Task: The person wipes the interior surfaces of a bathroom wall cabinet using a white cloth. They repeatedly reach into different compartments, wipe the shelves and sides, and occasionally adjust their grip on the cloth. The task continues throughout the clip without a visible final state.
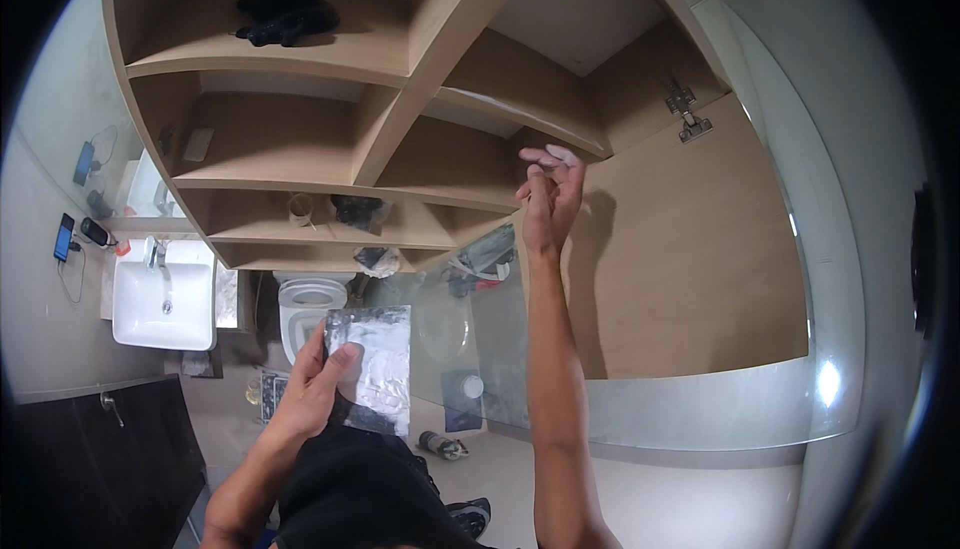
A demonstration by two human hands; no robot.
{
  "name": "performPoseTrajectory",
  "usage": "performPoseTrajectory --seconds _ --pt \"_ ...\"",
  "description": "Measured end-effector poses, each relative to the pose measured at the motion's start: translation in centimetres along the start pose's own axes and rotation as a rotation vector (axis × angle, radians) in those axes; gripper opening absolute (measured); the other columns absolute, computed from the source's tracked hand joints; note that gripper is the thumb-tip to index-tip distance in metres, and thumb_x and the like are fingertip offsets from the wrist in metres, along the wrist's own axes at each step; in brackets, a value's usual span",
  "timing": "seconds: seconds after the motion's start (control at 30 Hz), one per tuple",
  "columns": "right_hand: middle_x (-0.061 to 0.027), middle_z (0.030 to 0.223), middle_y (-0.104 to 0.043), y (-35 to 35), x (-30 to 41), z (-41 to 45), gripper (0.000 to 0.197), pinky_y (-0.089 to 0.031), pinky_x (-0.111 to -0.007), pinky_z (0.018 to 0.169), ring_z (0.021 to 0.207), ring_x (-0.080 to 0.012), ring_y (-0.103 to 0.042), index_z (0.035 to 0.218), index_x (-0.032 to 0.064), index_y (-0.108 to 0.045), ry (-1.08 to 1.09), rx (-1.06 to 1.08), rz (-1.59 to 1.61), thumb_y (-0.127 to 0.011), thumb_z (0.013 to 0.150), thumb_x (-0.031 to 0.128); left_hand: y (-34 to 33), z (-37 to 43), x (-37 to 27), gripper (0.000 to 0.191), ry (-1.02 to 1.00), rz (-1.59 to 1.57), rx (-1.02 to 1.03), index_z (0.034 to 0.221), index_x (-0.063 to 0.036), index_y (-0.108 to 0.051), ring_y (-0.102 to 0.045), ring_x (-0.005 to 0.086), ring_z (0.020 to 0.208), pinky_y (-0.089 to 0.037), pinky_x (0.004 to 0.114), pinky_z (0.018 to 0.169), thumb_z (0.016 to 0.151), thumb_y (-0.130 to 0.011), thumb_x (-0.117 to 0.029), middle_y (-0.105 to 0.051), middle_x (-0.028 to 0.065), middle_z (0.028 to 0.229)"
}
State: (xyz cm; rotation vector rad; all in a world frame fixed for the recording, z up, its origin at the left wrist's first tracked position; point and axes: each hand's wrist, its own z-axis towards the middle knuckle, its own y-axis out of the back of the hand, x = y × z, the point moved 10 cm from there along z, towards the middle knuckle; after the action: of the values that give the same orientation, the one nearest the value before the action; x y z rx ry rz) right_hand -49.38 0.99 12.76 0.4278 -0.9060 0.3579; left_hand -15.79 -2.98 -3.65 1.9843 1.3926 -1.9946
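My left hand grips the left edge of a dark flat board smeared with white paste. My right hand is raised in front of the wooden cabinet, near the right end of a shelf edge that carries a white streak. Its fingers are bent, with white paste on a fingertip, and no tool shows in it. Whether this hand touches the cabinet cannot be told. A black cloth-like bundle lies on the upper left shelf.
An open cabinet door with a metal hinge stands at right, by a glass panel. Below are a toilet, a white sink and a bottle-like object on the floor. A roll of tape sits on a lower shelf.
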Motion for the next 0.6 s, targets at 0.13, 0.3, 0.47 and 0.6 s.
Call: performPoseTrajectory --seconds 0.13,0.3,0.47,0.6 --pt "-0.0112 0.131 -0.061 0.1 0.8 1.1 0.043 -0.049 -0.029 0.063 0.069 -0.0145 -0.057 0.123 0.0026 -0.041 0.157 -0.037 -0.256 -0.061 0.085 0.005 1.1 -0.1 -0.8 0.051 -0.015 0.003 -0.004 0.146 0.0036 -0.039 -0.052 0.013 0.118 -0.038 0.028 0.104 0.103 -0.057 -0.018 -0.057 0.0074 0.13" --pt "-0.0154 0.144 -0.055 -2.0 1.0 3.2 0.032 -0.05 -0.034 0.064 0.061 -0.021 -0.058 0.102 0.0054 -0.037 0.118 0.114 -0.517 -0.062 0.081 0.007 1.6 -0.4 -0.8 0.05 -0.01 0.01 -0.022 0.145 0.0033 -0.039 -0.052 0.0129 0.117 -0.039 0.028 0.104 0.103 -0.056 -0.017 -0.058 0.0075 0.129" --pt "-0.016 0.141 -0.058 -3.4 2.2 2.8 0.031 -0.051 -0.036 0.06 0.056 -0.0237 -0.062 0.097 0.0072 -0.036 0.177 0.136 -0.562 -0.063 0.081 0.009 1.3 -0.4 -0.3 0.049 0.027 -0.005 0.002 0.144 0.0024 -0.041 -0.052 0.012 0.115 -0.039 0.027 0.103 0.103 -0.056 -0.018 -0.058 0.0064 0.126" --pt "-0.0139 0.129 -0.064 -4.4 2.9 2.3 0.032 -0.052 -0.038 0.061 0.058 -0.0247 -0.065 0.108 0.0054 -0.044 0.173 0.157 -0.557 -0.062 0.082 0.011 0.3 0.1 -0.1 0.047 0.038 -0.01 0.025 0.143 0.0015 -0.043 -0.052 0.0111 0.112 -0.04 0.026 0.1 0.103 -0.057 -0.019 -0.059 0.0049 0.123"
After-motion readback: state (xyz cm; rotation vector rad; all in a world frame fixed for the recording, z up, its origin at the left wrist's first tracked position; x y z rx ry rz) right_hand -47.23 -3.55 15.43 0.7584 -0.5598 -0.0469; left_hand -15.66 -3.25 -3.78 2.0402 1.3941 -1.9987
